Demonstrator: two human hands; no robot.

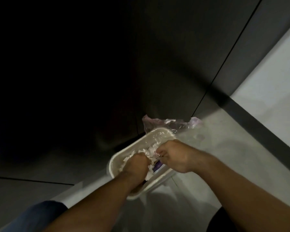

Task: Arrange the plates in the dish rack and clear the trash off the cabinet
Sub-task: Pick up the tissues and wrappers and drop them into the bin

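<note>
Both hands are down inside a white bin [159, 131]: the left hand [137, 163] and right hand [172, 156] have their fingers curled tight on crumpled white trash [149, 152].

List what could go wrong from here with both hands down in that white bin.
1. Both hands, left hand and right hand, press crumpled trash into the white bin; it seems nearly full, so pieces may spill onto the floor.
2. The clear liner bag hangs loosely outside the rim and could slip in.
3. The frame is dim, so what each grip holds is unclear.
</note>
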